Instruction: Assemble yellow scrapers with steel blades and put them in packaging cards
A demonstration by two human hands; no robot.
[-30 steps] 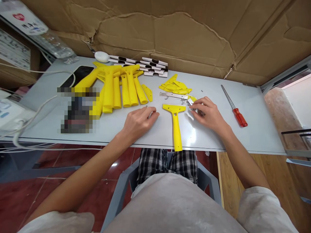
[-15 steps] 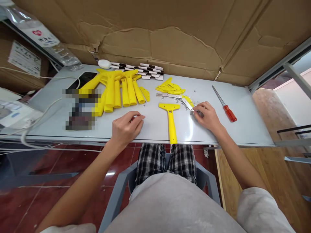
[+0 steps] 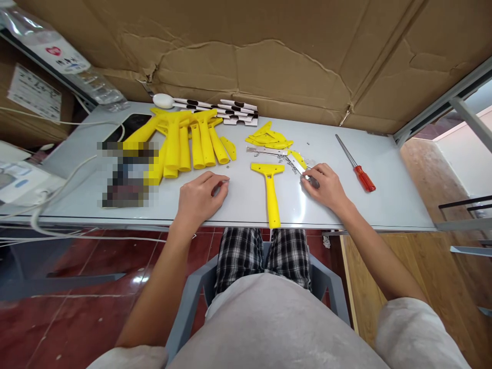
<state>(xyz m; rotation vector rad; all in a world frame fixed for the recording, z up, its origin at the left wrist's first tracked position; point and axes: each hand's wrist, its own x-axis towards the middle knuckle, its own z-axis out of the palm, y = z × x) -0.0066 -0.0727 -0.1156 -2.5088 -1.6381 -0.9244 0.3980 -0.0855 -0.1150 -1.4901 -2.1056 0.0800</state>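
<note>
My left hand [image 3: 202, 199] rests on the table with its fingers curled, thumb and forefinger tips close together; whether anything small sits between them I cannot make out. A yellow scraper handle [image 3: 272, 197] with a wide T-shaped head lies between my hands, its grip end toward me. My right hand [image 3: 326, 188] pinches the near end of a flat metal plate [image 3: 295, 165]. Around that plate are a pile of small screws [image 3: 289, 171], a second metal plate [image 3: 265, 150] and a yellow cover piece [image 3: 298, 157]. More yellow cover pieces [image 3: 269, 137] are heaped behind.
Several yellow scraper handles [image 3: 184, 148] stand in a cluster at left. A red-handled screwdriver [image 3: 363, 178] lies at right. Along the cardboard [image 3: 238, 72] at the back are a white spoon [image 3: 163, 101] and black-and-white strips [image 3: 238, 114]. White cables [image 3: 35, 218] and a bottle [image 3: 69, 59] are far left.
My left forearm has swung inward, while the left hand stays almost in place. My right fingers have shifted slightly at the metal plate's end. The scraper handle lies as before.
</note>
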